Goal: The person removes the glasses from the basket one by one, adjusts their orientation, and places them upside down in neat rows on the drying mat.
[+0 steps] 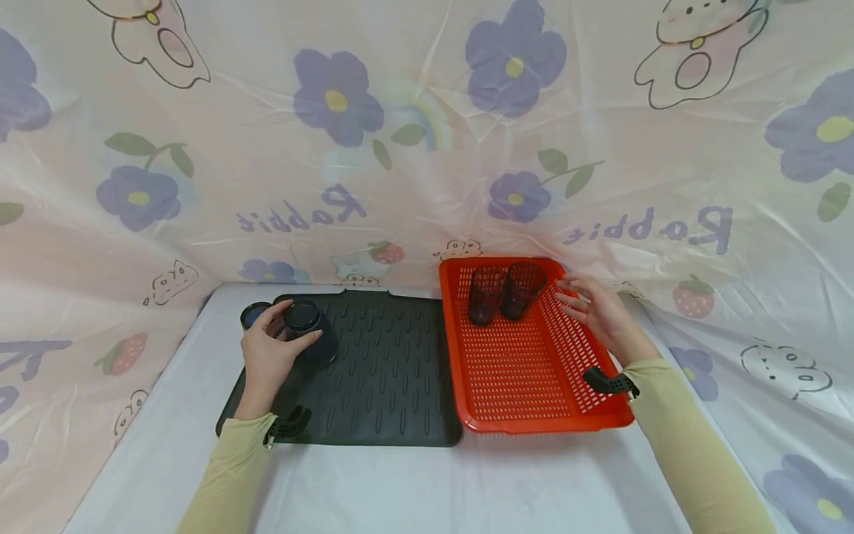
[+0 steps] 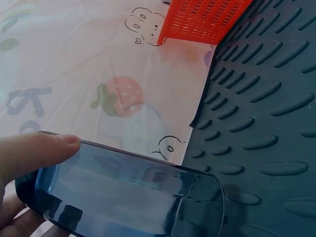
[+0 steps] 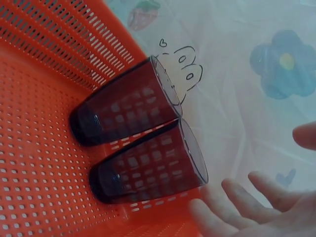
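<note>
1. Left hand (image 1: 267, 360), left of centre in the head view: its fingers and thumb are clamped on a dark blue glass tumbler (image 1: 310, 334), near its base. The tumbler is turned over, base up and wider mouth down, over the upper left of the mat; whether its rim touches the mat I cannot tell.
2. Right hand (image 1: 603, 311), right of centre: its fingers are apart and hold nothing, just beside two dark tumblers; the right wrist view shows the fingertips close to the nearer rim.
3. A second blue tumbler (image 1: 253, 315) is partly hidden behind the left hand, near the mat's upper left corner.
4. The two tumblers in the basket, the left one (image 1: 485, 297) and the right one (image 1: 523, 285), sit side by side at its upper end, mouths up.
5. Beneath the left hand is the ribbed dark drying mat (image 1: 394, 371); the red perforated plastic basket (image 1: 547, 428) is just to its right, both on the white-covered tabletop (image 1: 373, 489).
6. The step in hand looks like setting the inverted tumbler on the mat. I judge the next move calls for a level rim, clearance from its neighbour and a gentle release, with the right hand well placed to grip a basket tumbler.
</note>
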`<state>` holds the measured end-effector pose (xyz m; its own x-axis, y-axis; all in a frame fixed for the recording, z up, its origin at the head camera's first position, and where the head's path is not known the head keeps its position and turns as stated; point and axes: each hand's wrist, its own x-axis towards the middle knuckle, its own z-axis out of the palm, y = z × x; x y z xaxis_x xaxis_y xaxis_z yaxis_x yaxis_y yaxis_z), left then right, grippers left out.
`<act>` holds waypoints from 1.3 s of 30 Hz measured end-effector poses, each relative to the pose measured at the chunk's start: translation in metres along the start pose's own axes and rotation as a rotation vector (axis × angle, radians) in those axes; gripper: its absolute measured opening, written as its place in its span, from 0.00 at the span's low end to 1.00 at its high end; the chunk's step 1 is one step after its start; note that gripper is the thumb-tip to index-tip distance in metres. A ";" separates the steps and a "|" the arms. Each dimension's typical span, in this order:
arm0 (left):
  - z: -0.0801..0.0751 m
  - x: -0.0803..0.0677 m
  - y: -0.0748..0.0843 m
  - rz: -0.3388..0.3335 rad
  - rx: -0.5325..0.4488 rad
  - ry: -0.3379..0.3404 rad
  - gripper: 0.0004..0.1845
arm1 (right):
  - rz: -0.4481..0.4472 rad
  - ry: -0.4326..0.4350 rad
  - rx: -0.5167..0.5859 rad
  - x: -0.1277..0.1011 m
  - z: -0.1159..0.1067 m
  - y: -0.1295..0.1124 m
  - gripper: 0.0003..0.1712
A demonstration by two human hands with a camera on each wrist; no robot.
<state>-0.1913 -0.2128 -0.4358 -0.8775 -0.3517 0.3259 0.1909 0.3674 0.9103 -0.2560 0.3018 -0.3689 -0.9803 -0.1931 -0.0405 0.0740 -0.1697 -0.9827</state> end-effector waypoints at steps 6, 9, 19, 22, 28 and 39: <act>0.000 -0.005 0.011 -0.005 -0.052 0.006 0.36 | -0.005 0.017 -0.074 0.008 -0.002 0.000 0.10; 0.000 -0.010 0.023 -0.002 -0.056 0.010 0.35 | 0.001 0.027 -0.080 0.011 -0.002 0.000 0.11; 0.005 -0.004 -0.004 -0.005 -0.038 0.005 0.36 | -0.007 0.038 -0.053 0.024 -0.004 0.004 0.13; 0.008 -0.002 -0.016 -0.009 -0.025 0.005 0.37 | -0.007 0.040 -0.040 0.028 -0.006 0.007 0.13; 0.011 -0.001 -0.018 0.001 -0.023 0.011 0.36 | -0.007 0.035 -0.021 0.035 -0.007 0.011 0.11; 0.012 -0.001 -0.018 -0.008 0.024 -0.041 0.36 | 0.004 0.003 -0.060 0.049 -0.001 0.016 0.35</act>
<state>-0.1986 -0.2084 -0.4553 -0.8963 -0.3198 0.3074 0.1733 0.3853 0.9063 -0.3030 0.2908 -0.3863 -0.9806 -0.1909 -0.0448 0.0668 -0.1105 -0.9916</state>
